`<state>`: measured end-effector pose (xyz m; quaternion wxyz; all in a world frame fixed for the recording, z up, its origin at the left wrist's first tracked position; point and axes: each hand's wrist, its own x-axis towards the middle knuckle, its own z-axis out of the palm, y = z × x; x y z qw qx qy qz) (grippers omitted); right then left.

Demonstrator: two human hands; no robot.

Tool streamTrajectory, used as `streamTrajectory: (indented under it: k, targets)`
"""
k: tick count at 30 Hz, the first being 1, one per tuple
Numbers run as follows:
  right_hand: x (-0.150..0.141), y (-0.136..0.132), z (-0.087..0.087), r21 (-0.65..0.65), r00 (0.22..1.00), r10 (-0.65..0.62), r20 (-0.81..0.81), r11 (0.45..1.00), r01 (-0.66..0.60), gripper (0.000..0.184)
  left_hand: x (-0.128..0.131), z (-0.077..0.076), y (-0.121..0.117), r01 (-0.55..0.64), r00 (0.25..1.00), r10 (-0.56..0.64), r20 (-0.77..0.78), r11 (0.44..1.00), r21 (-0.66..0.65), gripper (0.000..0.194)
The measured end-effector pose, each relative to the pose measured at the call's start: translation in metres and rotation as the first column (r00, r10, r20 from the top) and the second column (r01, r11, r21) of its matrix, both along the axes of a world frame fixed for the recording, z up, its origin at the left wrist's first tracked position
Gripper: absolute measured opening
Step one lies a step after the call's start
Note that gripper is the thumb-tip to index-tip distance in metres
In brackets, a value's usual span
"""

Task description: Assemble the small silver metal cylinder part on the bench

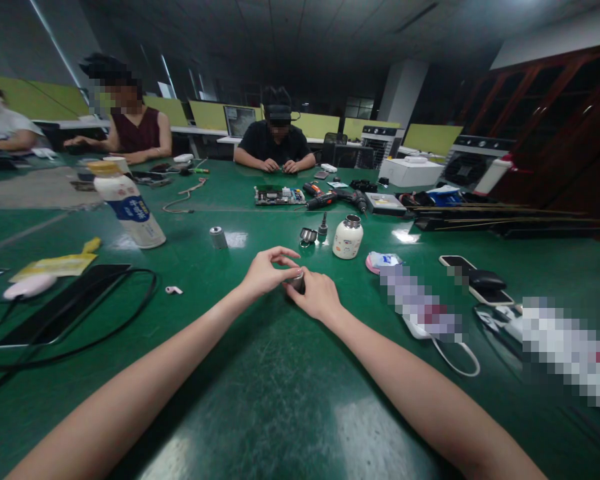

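Observation:
My right hand (320, 293) is closed around a small grey metal cylinder (299, 283), mostly covered by the fingers, just above or on the green table. Over its top arches my left hand (270, 270), index finger and thumb apart, the thumb tip at the cylinder's rim. A similar silver cylinder (219, 237) stands upright to the left. Beyond my hands are an open silver cap-like part (307, 235) and a dark pointed fitting (323, 228). A cream bottle (349, 238) with its steel mouth uncovered stands to the right.
To the left are a tall milk-type bottle (133, 210), an earbud (174, 290), and a black tablet (65, 307) with cables. Cordless drills (350, 198) and a circuit board (280, 195) lie farther back. Phones (473, 280) sit right. Co-workers sit across the table (220, 400).

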<state>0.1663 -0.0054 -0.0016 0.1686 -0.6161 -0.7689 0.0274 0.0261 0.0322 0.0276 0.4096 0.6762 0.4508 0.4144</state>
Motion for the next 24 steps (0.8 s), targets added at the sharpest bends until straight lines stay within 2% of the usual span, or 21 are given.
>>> streamTrajectory:
  k: [6,9,12,15,18,21,24]
  targets:
    - [0.001,-0.001,0.001,0.001,1.000,-0.004,0.000,1.000,0.004,0.043,-0.002,-0.002,0.003,0.070,0.989,-0.048,0.138,0.984,-0.163,0.045]
    - [0.001,-0.001,0.002,0.000,1.000,0.002,0.008,1.000,-0.002,0.043,-0.002,-0.003,0.003,0.057,0.988,-0.026,0.153,0.978,-0.201,0.046]
    - [0.000,0.000,0.002,-0.010,1.000,0.000,0.017,1.000,0.000,0.042,-0.001,-0.004,0.003,0.014,0.992,0.007,0.128,0.986,-0.165,0.045]
    - [0.000,-0.001,0.002,-0.012,1.000,0.001,0.020,1.000,-0.001,0.042,-0.004,-0.002,0.005,0.009,0.999,-0.007,0.031,0.998,-0.068,0.044]
    - [0.000,-0.001,0.002,-0.005,1.000,-0.009,0.019,1.000,0.009,0.043,-0.011,0.005,0.009,0.094,0.992,-0.095,-0.087,0.995,-0.017,0.042]
    - [0.000,-0.001,0.001,0.010,1.000,-0.010,0.021,1.000,0.010,0.042,-0.018,0.010,0.014,0.218,0.970,-0.223,-0.099,0.974,-0.061,0.042]
    - [0.000,-0.001,0.001,0.016,1.000,-0.002,0.020,1.000,0.001,0.040,-0.018,0.010,0.014,0.221,0.970,-0.224,-0.093,0.975,-0.039,0.043]
